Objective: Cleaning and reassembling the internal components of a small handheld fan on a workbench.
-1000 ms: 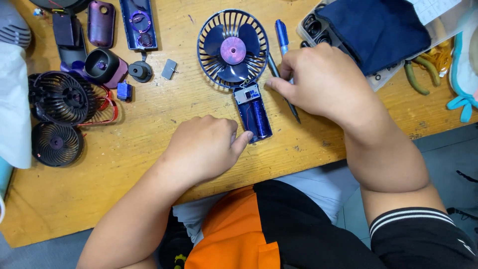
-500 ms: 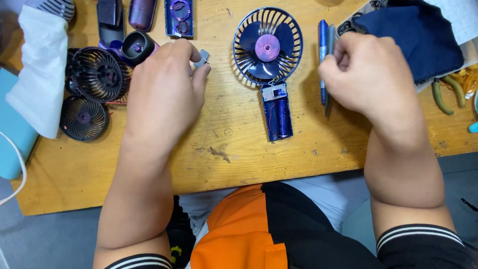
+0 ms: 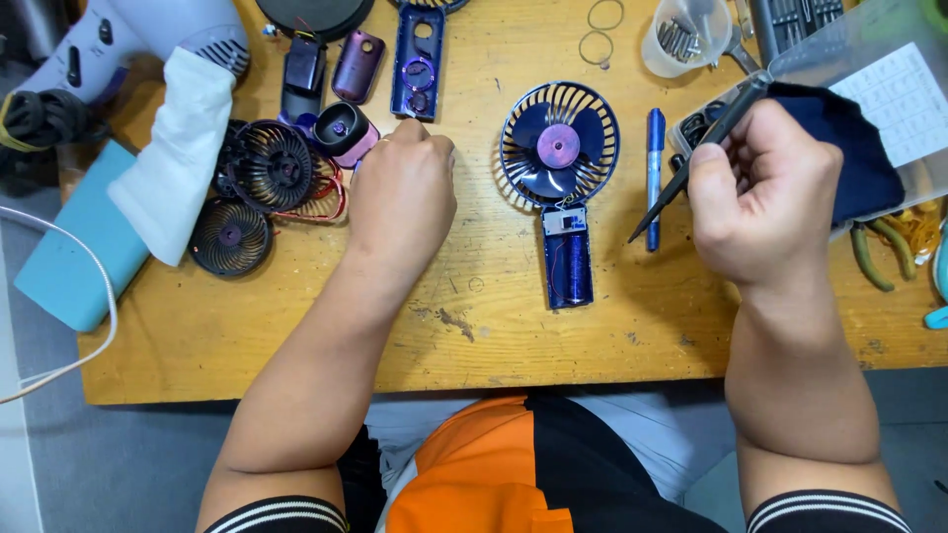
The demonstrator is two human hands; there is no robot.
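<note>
A small dark blue hand-held fan point(image 3: 558, 148) lies flat on the wooden table point(image 3: 296, 336), its handle point(image 3: 568, 259) open with the battery showing. My right hand point(image 3: 760, 197) is closed on a thin dark screwdriver point(image 3: 706, 148), tip pointing down-left toward a blue marker pen point(image 3: 655, 173) right of the fan. My left hand point(image 3: 403, 192) rests left of the fan, fingers curled down by a dark purple cylindrical part point(image 3: 346, 131) and a blue shell half point(image 3: 417, 59). Its fingertips are hidden.
Two loose round fan grilles point(image 3: 272, 163) point(image 3: 229, 237) lie at the left beside a white cloth point(image 3: 178, 158), a white hot-air tool point(image 3: 118, 39) and a light blue box point(image 3: 69, 237). A clear cup of screws point(image 3: 686, 35), a dark blue cloth point(image 3: 854, 148) and green-handled pliers point(image 3: 879, 252) lie at right.
My left hand moved from the table's middle up-left to the small parts. My right hand left the fan's handle and lifted right with the screwdriver. The camera moved closer.
</note>
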